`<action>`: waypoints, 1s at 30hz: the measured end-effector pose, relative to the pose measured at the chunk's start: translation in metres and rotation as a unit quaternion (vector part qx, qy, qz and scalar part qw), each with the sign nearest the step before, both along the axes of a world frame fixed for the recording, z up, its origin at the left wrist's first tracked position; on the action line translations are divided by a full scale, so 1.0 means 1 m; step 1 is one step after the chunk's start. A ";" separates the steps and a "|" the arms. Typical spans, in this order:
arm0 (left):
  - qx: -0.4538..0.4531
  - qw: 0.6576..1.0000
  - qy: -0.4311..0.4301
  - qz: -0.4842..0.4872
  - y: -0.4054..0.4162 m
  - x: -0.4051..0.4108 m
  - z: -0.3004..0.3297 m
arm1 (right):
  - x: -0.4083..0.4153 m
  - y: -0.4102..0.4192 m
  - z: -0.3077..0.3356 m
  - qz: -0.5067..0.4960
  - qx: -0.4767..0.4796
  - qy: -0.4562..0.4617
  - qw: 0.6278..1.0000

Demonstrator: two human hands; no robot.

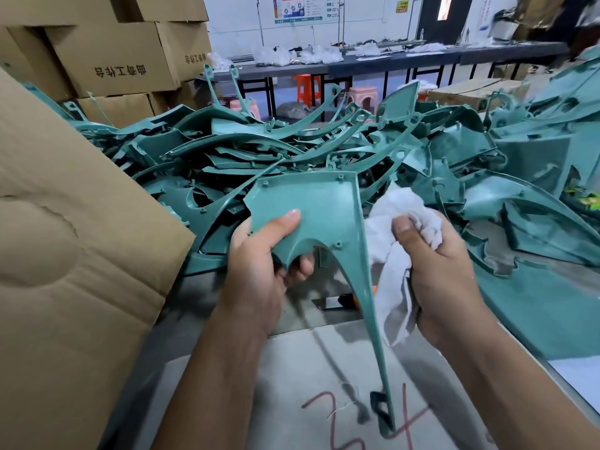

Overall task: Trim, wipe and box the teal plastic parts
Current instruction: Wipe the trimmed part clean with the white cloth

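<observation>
A teal plastic part (324, 209), a flat panel with a long thin curved leg running down toward me, is held up over the table. My left hand (259, 264) grips its lower left edge, thumb on the face and fingers curled behind. To the right of the part, my right hand (435, 264) clutches a crumpled white cloth (396, 219) that touches the part's right rim. Behind both hands lies a big heap of teal plastic parts (292, 147).
A large cardboard box flap (65, 254) stands at my left, and stacked cardboard boxes (113, 56) rise behind it. A grey table surface (292, 384) with red marker writing (357, 417) lies under my forearms. More teal parts (535, 222) spread to the right.
</observation>
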State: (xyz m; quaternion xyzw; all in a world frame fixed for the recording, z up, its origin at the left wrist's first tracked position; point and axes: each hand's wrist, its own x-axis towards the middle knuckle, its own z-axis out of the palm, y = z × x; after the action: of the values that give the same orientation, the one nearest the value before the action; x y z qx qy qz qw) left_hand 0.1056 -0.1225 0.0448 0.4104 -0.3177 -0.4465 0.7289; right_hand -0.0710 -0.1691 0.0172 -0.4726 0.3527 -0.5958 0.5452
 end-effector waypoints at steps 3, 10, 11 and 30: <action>-0.055 0.990 -0.097 0.085 0.000 -0.008 -0.004 | 0.005 0.010 0.003 0.079 0.021 -0.082 0.993; -0.103 0.971 -0.169 0.137 0.003 -0.018 -0.004 | 0.010 0.025 0.015 0.232 0.101 -0.159 0.954; -0.097 0.970 -0.178 0.135 0.003 -0.019 -0.004 | 0.011 0.024 0.014 0.187 0.072 -0.109 0.974; 0.083 0.908 -0.407 -0.060 -0.005 -0.077 -0.054 | -0.011 -0.015 -0.001 -0.132 0.057 -0.133 0.981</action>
State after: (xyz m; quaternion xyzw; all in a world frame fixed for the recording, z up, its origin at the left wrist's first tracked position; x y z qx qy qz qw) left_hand 0.0291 -0.1276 -0.0091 0.5959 -0.5724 -0.3080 0.4715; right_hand -0.0823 -0.1839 0.0161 -0.3062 0.3696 -0.6994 0.5296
